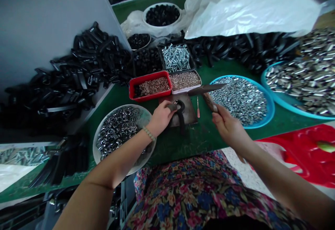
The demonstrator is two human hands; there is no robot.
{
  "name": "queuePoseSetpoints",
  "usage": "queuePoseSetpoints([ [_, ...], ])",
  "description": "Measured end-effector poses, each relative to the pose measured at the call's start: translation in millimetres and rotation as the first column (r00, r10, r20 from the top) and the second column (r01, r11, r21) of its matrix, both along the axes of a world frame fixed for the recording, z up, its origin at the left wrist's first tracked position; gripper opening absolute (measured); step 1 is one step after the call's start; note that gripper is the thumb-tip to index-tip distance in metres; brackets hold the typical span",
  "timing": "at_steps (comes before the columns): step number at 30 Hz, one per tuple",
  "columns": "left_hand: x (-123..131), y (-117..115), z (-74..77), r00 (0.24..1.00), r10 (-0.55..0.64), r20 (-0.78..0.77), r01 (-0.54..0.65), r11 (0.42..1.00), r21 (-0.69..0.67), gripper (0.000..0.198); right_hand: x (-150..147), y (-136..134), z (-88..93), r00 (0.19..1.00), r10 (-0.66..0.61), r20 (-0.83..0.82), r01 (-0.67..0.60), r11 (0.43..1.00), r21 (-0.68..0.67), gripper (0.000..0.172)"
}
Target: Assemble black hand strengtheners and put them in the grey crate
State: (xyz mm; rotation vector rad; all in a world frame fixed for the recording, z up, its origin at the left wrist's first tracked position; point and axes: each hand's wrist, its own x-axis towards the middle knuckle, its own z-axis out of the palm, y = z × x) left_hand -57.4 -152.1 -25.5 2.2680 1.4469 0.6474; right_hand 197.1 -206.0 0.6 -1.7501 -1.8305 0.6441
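Note:
My right hand (228, 125) is wrapped round the wooden handle of a hammer (209, 101). Its long dark head (197, 90) is raised near the front of the small-parts boxes. On a flat metal plate (192, 113) lies a black curved plastic part (181, 116) with a round loop at its top. My left hand (160, 117) pinches this part at the loop, with a dark covering on one fingertip. Something small and shiny shows at the fingertips, too small to name. To the plate's right lies a small screwdriver (198, 112) with a pinkish handle.
A white bowl of metal rings (98, 149) stands at my left. Behind the plate are a red box of copper-coloured pins (134, 95), a tray of rivets (185, 80) and bolts (176, 58). A blue basin of nuts (272, 109) stands right; black handles (89, 59) are heaped left.

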Motion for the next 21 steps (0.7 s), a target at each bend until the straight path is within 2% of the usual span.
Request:
queuePoseSetpoints([
  [4, 4.0, 4.3, -12.3, 0.990, -0.008, -0.142, 0.022, 0.994, 0.103, 0.024, -3.6, -2.8, 3.1, 1.000, 0.020, -0.012, -0.020, 0.999, 0.031, 0.045],
  [10, 3.4, 1.4, -9.4, 0.928, -0.075, -0.366, 0.142, 0.977, 0.159, 0.023, -1.6, -8.9, 1.1, 0.999, 0.042, -0.026, -0.040, 0.998, 0.054, 0.043],
  [14, 2.3, -3.0, -4.4, 0.904, -0.141, -0.404, 0.202, 0.973, 0.113, 0.021, -2.7, -8.1, -1.5, 0.999, 0.045, -0.009, -0.045, 0.997, 0.067, 0.043],
  [17, -3.0, -13.6, 2.9, 0.954, -0.096, -0.283, 0.120, 0.991, 0.067, 0.021, -7.1, -8.2, 2.6, 0.991, 0.134, 0.028, -0.135, 0.989, 0.054, 0.043],
  [19, -9.3, -27.3, 7.7, 0.979, 0.003, -0.204, 0.007, 0.999, 0.047, 0.032, -11.6, -10.0, 7.7, 0.975, 0.212, 0.068, -0.216, 0.974, 0.064, 0.047],
  [21, -15.9, -43.8, 9.9, 0.981, 0.061, -0.187, -0.055, 0.998, 0.038, 0.043, -16.9, -12.1, 12.8, 0.961, 0.259, 0.095, -0.267, 0.960, 0.082, 0.052],
])
